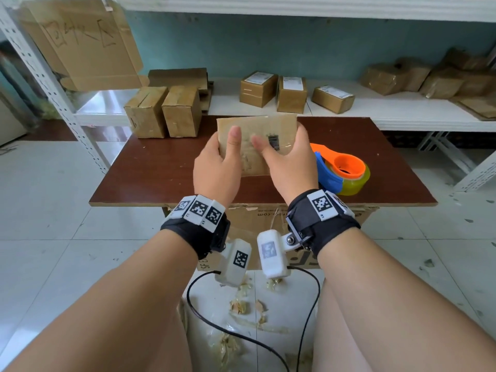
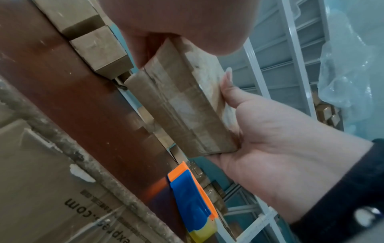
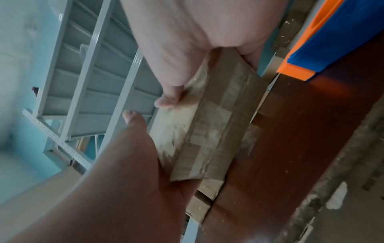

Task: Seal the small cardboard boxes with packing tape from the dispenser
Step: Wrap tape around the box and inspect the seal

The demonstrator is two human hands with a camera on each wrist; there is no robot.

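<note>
Two grips, one box: both hands hold a single small cardboard box lifted off the brown counter, in front of the person.
Left grip: the left hand wraps the box's left end, thumb flat on the face turned to the person, the other fingers hidden behind; partly closed, clamped on the box and nothing else.
Box axis: its long side runs left to right between the two hands, the broad face tilted up toward the person; clear tape already shines over much of that face and along the narrow side seen in the left wrist view.
Right grip: the right hand cups the right end, thumb laid across the face near a small dark mark, fingers curled round the far edge; likewise closed on the box only.
Dispenser: the orange and blue tape dispenser lies on the counter just to the right of the right hand, below the box and untouched.
Nearer hand: the right, by a good margin; the left would have to cross over the box.
Judgement: to lay on more tape, the right hand would probably need to let go and drop to the dispenser while the left keeps the box steady.
Other boxes: two stand at the counter's far left corner.
</note>
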